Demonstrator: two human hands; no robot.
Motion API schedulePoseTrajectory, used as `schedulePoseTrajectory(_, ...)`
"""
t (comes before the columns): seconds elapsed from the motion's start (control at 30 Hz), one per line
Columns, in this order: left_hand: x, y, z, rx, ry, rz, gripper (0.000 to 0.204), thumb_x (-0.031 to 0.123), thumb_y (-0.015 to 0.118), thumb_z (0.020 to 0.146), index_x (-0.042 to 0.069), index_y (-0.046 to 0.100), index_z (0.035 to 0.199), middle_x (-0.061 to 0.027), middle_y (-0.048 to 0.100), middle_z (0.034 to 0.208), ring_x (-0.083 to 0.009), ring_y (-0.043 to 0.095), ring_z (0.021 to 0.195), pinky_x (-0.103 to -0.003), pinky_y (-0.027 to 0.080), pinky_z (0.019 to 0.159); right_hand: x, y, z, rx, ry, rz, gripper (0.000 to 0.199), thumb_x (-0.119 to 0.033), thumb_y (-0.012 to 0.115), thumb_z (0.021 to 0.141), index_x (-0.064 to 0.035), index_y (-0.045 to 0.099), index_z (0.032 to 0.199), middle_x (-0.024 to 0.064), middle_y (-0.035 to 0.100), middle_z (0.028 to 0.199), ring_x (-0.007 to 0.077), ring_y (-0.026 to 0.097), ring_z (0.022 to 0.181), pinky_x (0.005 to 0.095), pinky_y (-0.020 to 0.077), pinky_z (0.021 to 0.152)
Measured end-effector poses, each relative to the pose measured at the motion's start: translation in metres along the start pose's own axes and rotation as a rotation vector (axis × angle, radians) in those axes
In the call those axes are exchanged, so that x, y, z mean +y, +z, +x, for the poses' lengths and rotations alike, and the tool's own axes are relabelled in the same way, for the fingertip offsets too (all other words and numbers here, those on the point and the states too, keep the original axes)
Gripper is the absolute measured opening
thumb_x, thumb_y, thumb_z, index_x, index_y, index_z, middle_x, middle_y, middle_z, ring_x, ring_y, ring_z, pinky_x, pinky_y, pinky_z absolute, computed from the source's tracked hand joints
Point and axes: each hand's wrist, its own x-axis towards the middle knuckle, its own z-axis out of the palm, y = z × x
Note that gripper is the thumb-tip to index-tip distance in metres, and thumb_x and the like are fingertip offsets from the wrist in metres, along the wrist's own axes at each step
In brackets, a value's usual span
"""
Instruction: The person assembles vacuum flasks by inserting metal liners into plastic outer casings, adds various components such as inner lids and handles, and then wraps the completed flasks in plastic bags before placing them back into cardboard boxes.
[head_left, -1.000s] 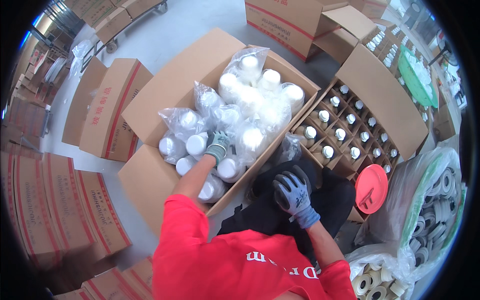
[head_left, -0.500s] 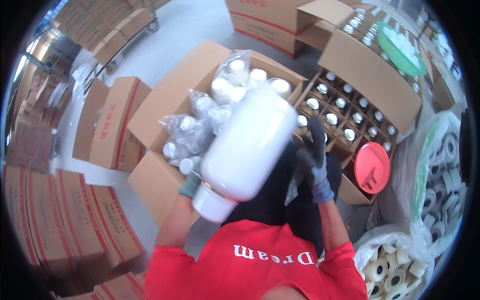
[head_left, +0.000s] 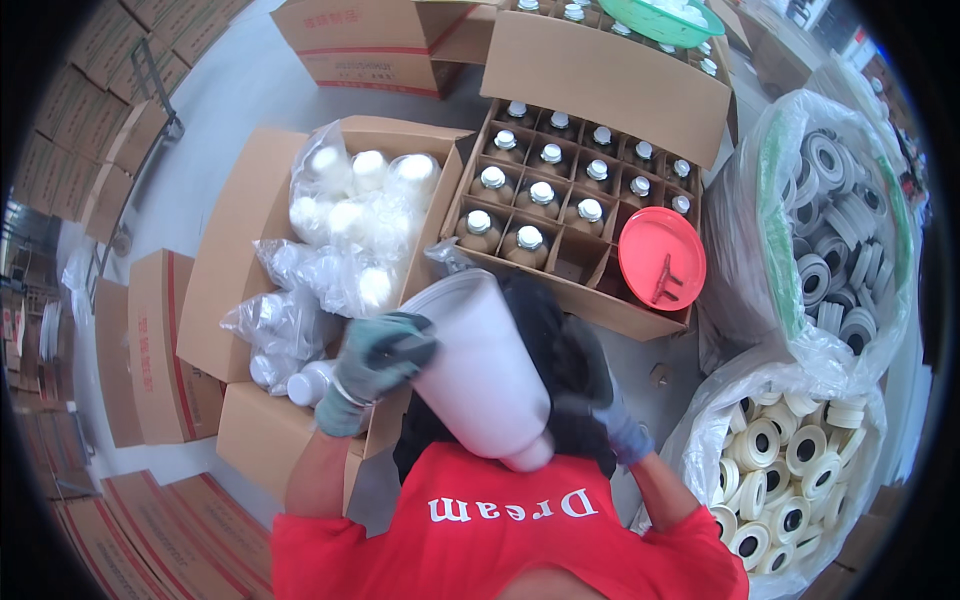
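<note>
Head view: white bottle [head_left: 480, 365] tilted above the lap, narrow end down by the red shirt [head_left: 510, 540]; left hand [head_left: 385, 360] curled against its side, grip unclear; right hand [head_left: 600, 402] blurred nearby, fingers impossible to tell; beyond, a box [head_left: 235, 260] of bagged bottles [head_left: 345, 222]

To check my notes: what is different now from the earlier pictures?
The left hand has taken a white bottle out of the open carton and brought it over the lap, narrow end toward the shirt. The right hand is blurred. The red dish stays on the divided carton.
</note>
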Motion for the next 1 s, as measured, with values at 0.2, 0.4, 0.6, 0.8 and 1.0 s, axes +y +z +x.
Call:
schedulePoseTrajectory(0.2,-0.035,0.009,0.016,0.589,-0.277,0.103,0.040,0.035,0.057,0.097,-0.004,0.065,0.098,-0.0073,0.064,0.085,-0.0122,0.060,0.079,-0.025,0.050,0.068,-0.033,0.006,-0.039,0.009,0.131,0.076,0.117,-0.032,0.089,0.061,-0.0060,0.020,0.151,0.0105,0.030,0.150,0.0243,0.028,0.140,0.0387,0.0212,0.115)
schedulePoseTrajectory(0.4,-0.032,-0.011,0.039,0.161,0.272,0.179,0.031,0.031,0.063,0.088,0.000,0.065,0.095,-0.0145,0.066,0.096,-0.0256,0.067,0.086,-0.035,0.055,0.075,-0.035,-0.137,0.046,0.487,-0.266,-1.021,0.086,-0.028,0.085,0.066,-0.0051,0.043,0.138,0.0169,0.054,0.123,0.0314,0.055,0.112,0.0406,0.0445,0.096)
schedulePoseTrajectory(0.6,0.000,0.063,0.052,-0.664,0.347,0.476,0.033,0.044,0.073,0.069,0.013,0.065,0.078,-0.0062,0.063,0.074,-0.0262,0.065,0.076,-0.037,0.052,0.071,0.030,-0.218,0.175,0.518,0.152,-1.623,0.060,-0.027,0.076,0.074,-0.0096,0.053,0.126,0.0182,0.055,0.120,0.0386,0.052,0.111,0.0489,0.0447,0.091)
schedulePoseTrajectory(0.8,-0.027,0.043,0.063,-0.464,-0.233,-0.428,0.027,0.021,0.058,0.089,-0.002,0.070,0.095,-0.0134,0.071,0.088,-0.0192,0.067,0.071,-0.029,0.051,0.067,0.101,-0.230,0.299,0.350,0.085,-1.489,0.067,-0.025,0.076,0.073,-0.0157,0.048,0.133,0.0244,0.051,0.126,0.0439,0.055,0.111,0.0490,0.0495,0.091)
schedulePoseTrajectory(1.0,-0.052,0.063,0.093,-0.281,-0.368,-0.576,0.033,0.021,0.054,0.098,-0.005,0.061,0.118,-0.0131,0.068,0.105,-0.0161,0.066,0.091,-0.029,0.050,0.085,0.096,-0.224,0.302,0.292,0.175,-1.449,0.061,-0.029,0.075,0.074,-0.0156,0.045,0.126,0.0266,0.046,0.126,0.0459,0.061,0.098,0.0507,0.0536,0.079)
